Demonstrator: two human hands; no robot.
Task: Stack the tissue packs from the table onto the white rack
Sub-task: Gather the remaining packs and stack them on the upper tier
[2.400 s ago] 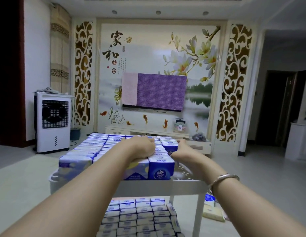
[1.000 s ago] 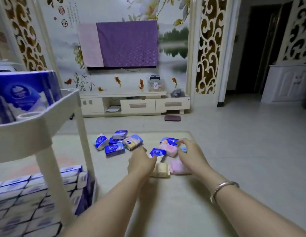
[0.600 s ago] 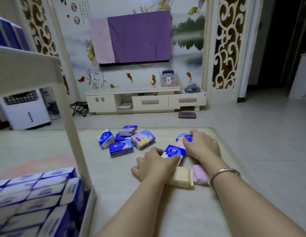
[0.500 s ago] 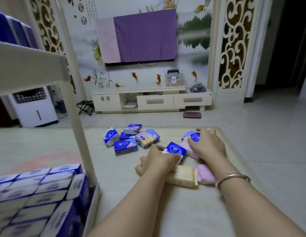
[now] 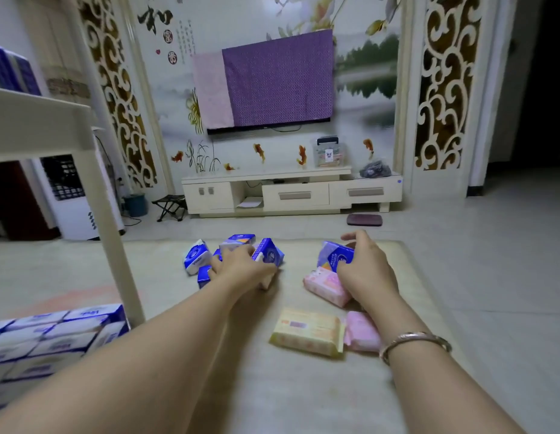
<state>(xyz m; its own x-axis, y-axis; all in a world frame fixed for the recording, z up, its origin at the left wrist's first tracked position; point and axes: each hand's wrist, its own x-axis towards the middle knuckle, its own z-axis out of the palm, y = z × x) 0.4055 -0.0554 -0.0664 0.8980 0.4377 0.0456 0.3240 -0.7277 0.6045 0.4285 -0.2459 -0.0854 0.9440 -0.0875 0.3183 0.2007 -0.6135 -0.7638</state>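
Loose tissue packs lie on a beige mat on the floor. My left hand grips a blue pack among a cluster of blue packs. My right hand holds another blue pack tilted up above a pink pack. Nearer me lie a yellow pack and a second pink pack. The white rack stands at the left, with blue packs on its top shelf and rows of packs on its lower shelf.
A white rack leg stands just left of my left arm. A low white TV cabinet, a small folding stool and a dark scale lie beyond the mat. A white air cooler stands at the back left.
I turned from the rack's top shelf down to the packs on the mat. My left hand moved forward from the yellow pack to the blue cluster; my right hand lifted a blue pack.
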